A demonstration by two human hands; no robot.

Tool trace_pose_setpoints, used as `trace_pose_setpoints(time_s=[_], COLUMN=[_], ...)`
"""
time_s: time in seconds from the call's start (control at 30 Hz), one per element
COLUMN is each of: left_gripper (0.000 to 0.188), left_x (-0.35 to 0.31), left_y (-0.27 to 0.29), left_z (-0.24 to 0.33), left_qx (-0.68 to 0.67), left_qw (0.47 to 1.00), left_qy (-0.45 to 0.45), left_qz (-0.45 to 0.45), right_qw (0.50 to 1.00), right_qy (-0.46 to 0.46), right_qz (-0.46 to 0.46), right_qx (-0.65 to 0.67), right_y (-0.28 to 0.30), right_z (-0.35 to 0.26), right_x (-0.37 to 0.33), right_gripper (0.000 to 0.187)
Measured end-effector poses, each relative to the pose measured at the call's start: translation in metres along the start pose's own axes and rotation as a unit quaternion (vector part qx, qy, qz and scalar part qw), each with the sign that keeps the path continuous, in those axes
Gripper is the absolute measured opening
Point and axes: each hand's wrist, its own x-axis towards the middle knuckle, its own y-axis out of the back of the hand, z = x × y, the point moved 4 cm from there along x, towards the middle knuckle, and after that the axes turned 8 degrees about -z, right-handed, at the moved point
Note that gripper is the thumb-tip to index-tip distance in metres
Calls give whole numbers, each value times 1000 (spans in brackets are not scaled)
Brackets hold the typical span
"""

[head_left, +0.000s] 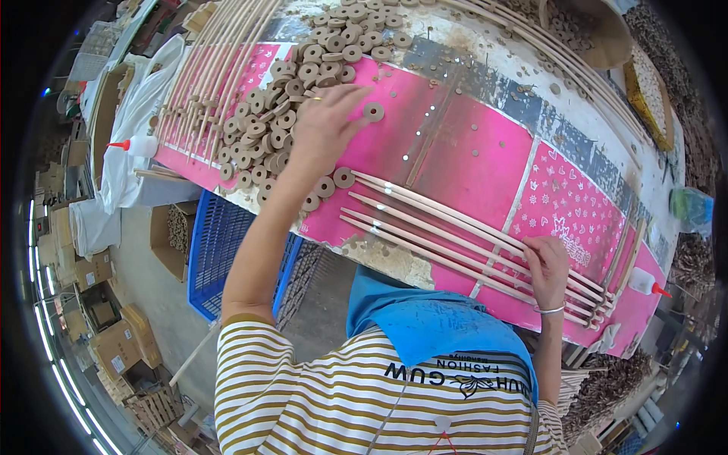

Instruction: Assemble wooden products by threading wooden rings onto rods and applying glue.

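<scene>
My left hand (326,129) reaches over the right edge of a heap of brown wooden rings (288,114), its thumb and fingers apart. Just past those fingertips, a single ring (373,112) lies on the pink table cover. My right hand (547,265) is closed with its fingertips on the upper of several pale wooden dowels (440,239), which lie side by side along the table's near edge. The dowels' right ends meet small knobbed pieces (599,307). Exactly how the right fingers grip is partly hidden.
More dowels with rings (208,106) lie at the far left. Glue bottles with red tips stand left (140,145) and right (644,283). A blue crate (220,250) sits below the table's left edge. Long rods (561,57) run along the far side near a tub (599,34).
</scene>
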Motion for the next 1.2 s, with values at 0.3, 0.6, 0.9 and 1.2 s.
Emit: trace_pose_setpoints(time_s=[0.3, 0.6, 0.9, 1.2], left_gripper=[35, 36, 37, 93], left_x=[10, -47, -55, -45], left_y=[-39, -6, -22, -36], left_z=[4, -2, 10, 42], left_qx=[167, -546, -591, -530], left_qw=[986, 812, 783, 824], left_qy=[-9, 186, 194, 196], left_qz=[14, 89, 21, 38], right_qw=[996, 988, 989, 984], right_qy=[39, 26, 38, 51], right_qz=[-55, -11, 29, 35], right_qx=[61, 151, 140, 170], right_y=[-1, -1, 8, 8], right_z=[23, 32, 31, 24], right_x=[8, 8, 15, 23], right_gripper=[11, 10, 8, 10])
